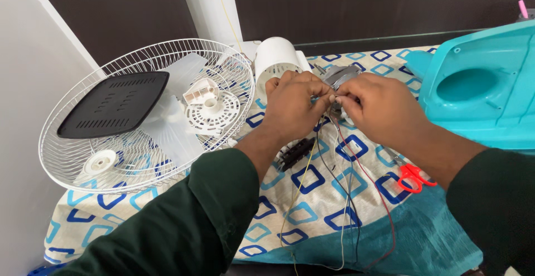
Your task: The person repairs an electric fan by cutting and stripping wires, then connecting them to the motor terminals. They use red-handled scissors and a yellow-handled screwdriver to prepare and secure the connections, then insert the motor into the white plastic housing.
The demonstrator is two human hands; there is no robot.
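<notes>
I see both hands meeting over the fan motor [340, 78], which sits on the patterned cloth [312, 198] covering the bench, just right of the white motor housing [277, 58]. Left hand [292, 106]: fingers curled together, pinching at the motor's wiring where the two hands meet. Right hand [379, 109]: fingers likewise closed, thumb and forefinger pressed on the same spot; I cannot tell which strand each hand grips. Coloured wires [345, 198] (yellow, red, black, white) trail from the motor down across the cloth toward the near edge. A black switch block [295, 153] lies beneath the left wrist. Red-handled scissors [411, 177] lie near the right forearm. To the left, a white fan guard [67, 164] lies flat, holding a black panel [114, 104], translucent blades [173, 131] and a round white plastic part [212, 111]. A turquoise plastic body [479, 86] stands at right.
</notes>
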